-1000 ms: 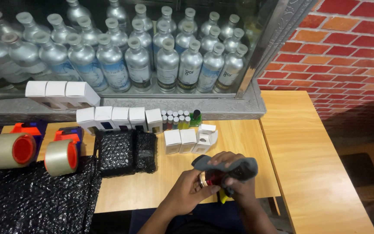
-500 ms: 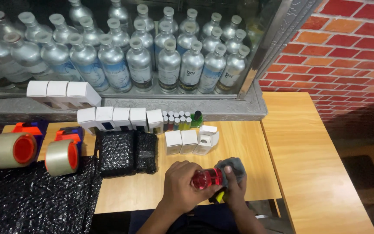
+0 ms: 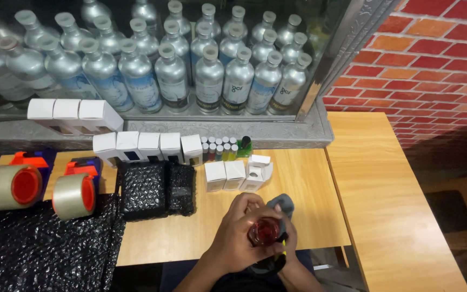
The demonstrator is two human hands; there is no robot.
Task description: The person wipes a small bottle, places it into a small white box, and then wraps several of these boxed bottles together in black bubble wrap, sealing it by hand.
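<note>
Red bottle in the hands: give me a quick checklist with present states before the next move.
1. Red bottle held in both hands: ok.
2. Left hand wrapped round it: ok.
3. Right hand under it with the grey cloth: ok.
4. Bottle capped: cannot tell.
5. Bare table between the hands and the white boxes: ok.
6. Black bubble-wrap bundles apart from the hands: ok.

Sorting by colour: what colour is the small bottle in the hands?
Red, clear in the head view: the small bottle held by both hands.
</note>
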